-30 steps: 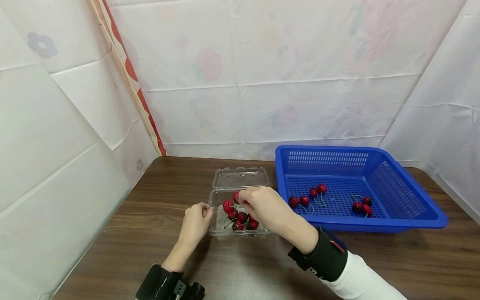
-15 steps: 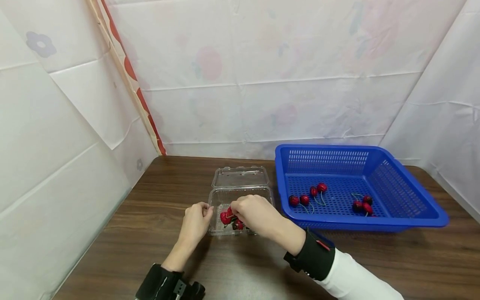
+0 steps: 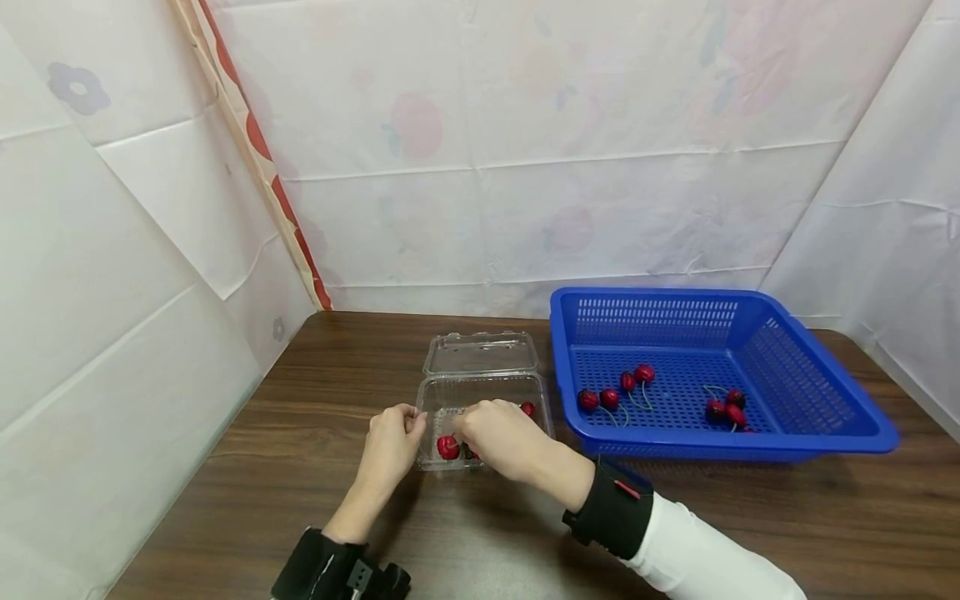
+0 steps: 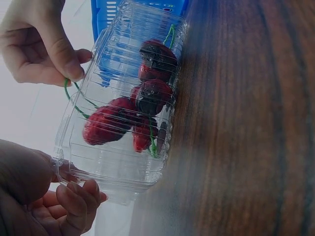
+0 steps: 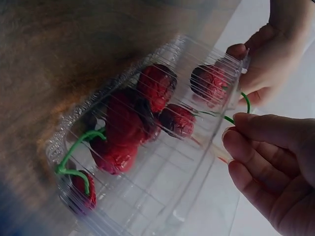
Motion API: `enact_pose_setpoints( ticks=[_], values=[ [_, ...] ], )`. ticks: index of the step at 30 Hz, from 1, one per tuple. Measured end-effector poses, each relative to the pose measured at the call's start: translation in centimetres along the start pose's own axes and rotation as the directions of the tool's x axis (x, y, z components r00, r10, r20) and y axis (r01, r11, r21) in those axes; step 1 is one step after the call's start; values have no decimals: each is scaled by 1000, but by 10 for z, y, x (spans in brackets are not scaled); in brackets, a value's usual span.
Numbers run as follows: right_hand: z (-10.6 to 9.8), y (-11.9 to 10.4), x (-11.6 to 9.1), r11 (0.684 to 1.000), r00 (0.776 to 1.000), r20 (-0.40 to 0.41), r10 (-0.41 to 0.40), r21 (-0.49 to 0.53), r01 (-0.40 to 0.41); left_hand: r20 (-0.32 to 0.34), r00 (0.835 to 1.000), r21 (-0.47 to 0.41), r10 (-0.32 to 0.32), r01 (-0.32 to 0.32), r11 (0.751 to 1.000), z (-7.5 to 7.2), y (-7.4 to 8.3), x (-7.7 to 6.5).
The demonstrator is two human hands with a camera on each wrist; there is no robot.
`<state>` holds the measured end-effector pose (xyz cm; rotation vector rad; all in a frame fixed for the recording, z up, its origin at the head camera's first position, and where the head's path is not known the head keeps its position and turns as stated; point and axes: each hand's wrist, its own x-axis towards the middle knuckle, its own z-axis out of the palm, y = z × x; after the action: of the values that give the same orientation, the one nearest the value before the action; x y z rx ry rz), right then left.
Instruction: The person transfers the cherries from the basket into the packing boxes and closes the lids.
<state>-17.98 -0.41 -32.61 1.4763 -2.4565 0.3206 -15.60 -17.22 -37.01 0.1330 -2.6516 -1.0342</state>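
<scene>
A clear plastic clamshell box [image 3: 480, 386] lies with its lid [image 3: 480, 355] folded back. My left hand [image 3: 393, 442] pinches its left rim between thumb and fingers. Over the box, my right hand [image 3: 501, 437] pinches a green stem [image 5: 229, 119] between thumb and fingertips. That stem runs down to red cherries [image 4: 109, 123] inside the wall, as the left wrist view shows. One cherry [image 3: 447, 447] shows left of the right hand, another [image 3: 528, 409] behind it. More dark red cherries [image 5: 123, 118] lie low in the box in the right wrist view, mostly hidden by my hand from above.
To the right of the box stands a blue perforated basket [image 3: 675, 446]. Several cherries [image 3: 643, 375] with green stems lie in it, in small groups. Both stand on a brown wooden table [image 3: 315, 400], with white patterned cloth [image 3: 487, 167] hanging behind and at the sides.
My right hand has moved left and nearer within the box, and the leftmost cherry has shifted slightly nearer. A cherry behind the hand has come into view. My left hand stays at the rim.
</scene>
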Motion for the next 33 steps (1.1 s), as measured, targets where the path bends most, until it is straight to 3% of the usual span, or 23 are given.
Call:
enact_pose_setpoints(
  ticks=[14, 33],
  values=[
    [14, -6, -2, 993, 998, 60, -9, -116, 16, 20, 1000, -20, -13, 13, 1000, 0, -1, -1],
    [19, -7, -2, 989, 996, 88, 0, -147, 13, 30, 1000, -29, -3, 4, 1000, 0, -2, 0]
  ],
)
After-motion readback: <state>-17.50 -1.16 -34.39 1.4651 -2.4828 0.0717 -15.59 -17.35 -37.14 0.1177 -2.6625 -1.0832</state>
